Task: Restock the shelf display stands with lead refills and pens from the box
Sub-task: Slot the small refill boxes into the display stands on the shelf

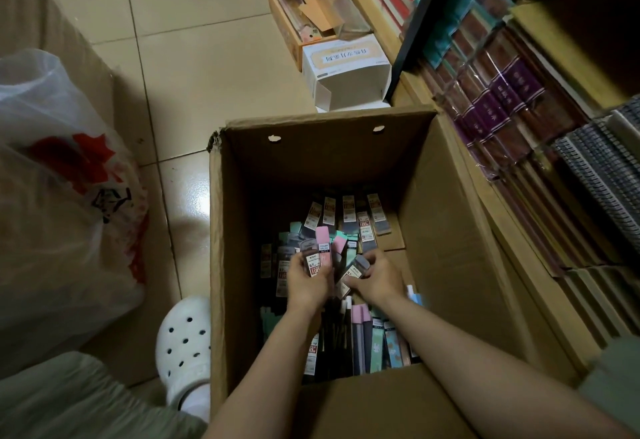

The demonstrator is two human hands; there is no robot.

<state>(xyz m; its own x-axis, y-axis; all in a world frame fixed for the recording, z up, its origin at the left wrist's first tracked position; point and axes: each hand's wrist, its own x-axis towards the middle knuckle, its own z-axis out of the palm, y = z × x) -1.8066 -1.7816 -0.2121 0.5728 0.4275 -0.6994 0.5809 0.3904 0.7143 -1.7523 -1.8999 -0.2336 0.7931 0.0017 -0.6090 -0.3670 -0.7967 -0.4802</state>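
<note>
1. Reaching down into a tall cardboard box (446,216), both hands work among the stock at its bottom.
2. The left hand (306,284) grips a small fan of lead refill packs (317,253), its fingers curled around their lower ends (a pink-topped one stands highest).
3. The right hand (375,277), just beside the left, pinches one dark refill pack (353,270) that lies tilted between the two hands, touching the bundle or nearly so; I cannot tell which.
4. Beyond the hands, toward the far wall of the box, a row of carded refills (349,215) lies flat with labels up.
5. Nearer than the hands, under the forearms, more packs (360,338) in pink, mint and dark colours stand packed together, some patterned; whether any are pens is unclear.
6. Left of the left hand, outside the box, a white clog (183,341) rests on the tiled floor (194,57), and further left sits a thin plastic bag (62,196) with red print.
7. Right of the right hand, past the box wall, shelves (519,119) hold wrapped notebooks and spiral-bound pads.
8. Well beyond the hands, an open white carton (346,71) and a shallow cardboard tray (311,12) of clear packaging lie on the floor.
</note>
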